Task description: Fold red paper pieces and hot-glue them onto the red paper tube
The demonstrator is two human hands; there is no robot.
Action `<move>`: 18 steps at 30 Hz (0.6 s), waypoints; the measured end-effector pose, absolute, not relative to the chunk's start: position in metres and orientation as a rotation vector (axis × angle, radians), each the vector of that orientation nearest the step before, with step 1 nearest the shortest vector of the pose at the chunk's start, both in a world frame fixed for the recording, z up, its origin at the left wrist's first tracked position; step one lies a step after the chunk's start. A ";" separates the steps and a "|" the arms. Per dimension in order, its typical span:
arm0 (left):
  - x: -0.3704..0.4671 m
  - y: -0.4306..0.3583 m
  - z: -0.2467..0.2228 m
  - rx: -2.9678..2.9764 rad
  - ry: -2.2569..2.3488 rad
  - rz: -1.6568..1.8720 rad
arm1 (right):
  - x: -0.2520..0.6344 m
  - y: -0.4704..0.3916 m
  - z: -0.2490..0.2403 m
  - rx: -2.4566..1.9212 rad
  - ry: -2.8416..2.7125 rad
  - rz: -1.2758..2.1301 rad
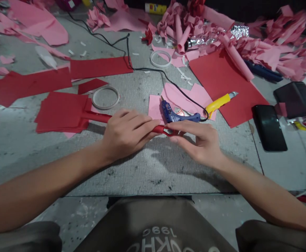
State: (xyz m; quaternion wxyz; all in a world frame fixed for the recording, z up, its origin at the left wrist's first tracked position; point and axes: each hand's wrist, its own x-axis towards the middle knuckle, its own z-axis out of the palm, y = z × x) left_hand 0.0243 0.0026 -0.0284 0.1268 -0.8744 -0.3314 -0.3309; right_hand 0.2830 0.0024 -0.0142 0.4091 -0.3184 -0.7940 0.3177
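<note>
A thin red paper roll (pixel 97 117) lies sideways just above the table, its left end over a stack of red paper pieces (pixel 60 110). My left hand (pixel 129 131) is wrapped round its middle. At the roll's right end, my right hand (pixel 199 140) pinches the red paper between thumb and fingers, beside a small opening. Just beyond my right hand lies a blue glue gun (pixel 180 113), its nozzle pointing up and left, on pink paper pieces (pixel 155 106).
A yellow cutter (pixel 221 102) with its blade out lies on red sheets (pixel 226 84). A black phone (pixel 270 127) and dark box (pixel 296 99) are at right. White rings (pixel 106 98), a black cord (pixel 153 70) and pink scraps (pixel 268 50) lie farther back.
</note>
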 end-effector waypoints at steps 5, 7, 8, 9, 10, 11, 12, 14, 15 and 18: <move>0.023 0.004 -0.028 -2.576 -0.892 -0.982 | 0.285 0.006 -0.011 -0.866 -1.949 0.872; 0.022 0.004 -0.028 -2.581 -0.851 -0.953 | 0.285 0.007 -0.010 -0.899 -1.928 0.942; 0.022 0.005 -0.029 -2.580 -0.837 -0.940 | 0.285 0.008 -0.011 -0.917 -1.908 0.985; 0.022 0.005 -0.028 -2.577 -0.829 -0.930 | 0.284 0.008 -0.011 -0.934 -1.882 1.024; 0.022 0.005 -0.028 -2.570 -0.827 -0.922 | 0.284 0.009 -0.012 -0.950 -1.854 1.060; 0.022 0.005 -0.028 -2.563 -0.826 -0.916 | 0.284 0.009 -0.013 -0.963 -1.822 1.096; 0.022 0.005 -0.028 -2.555 -0.821 -0.911 | 0.283 0.010 -0.014 -0.970 -1.785 1.140; 0.023 0.005 -0.027 -2.546 -0.805 -0.908 | 0.283 0.011 -0.016 -0.961 -1.694 1.287; 0.023 0.004 -0.026 -2.544 -0.799 -0.910 | 0.283 0.011 -0.017 -0.942 -1.634 1.388; 0.023 0.003 -0.026 -2.547 -0.802 -0.919 | 0.284 0.014 -0.019 -0.855 -1.440 1.700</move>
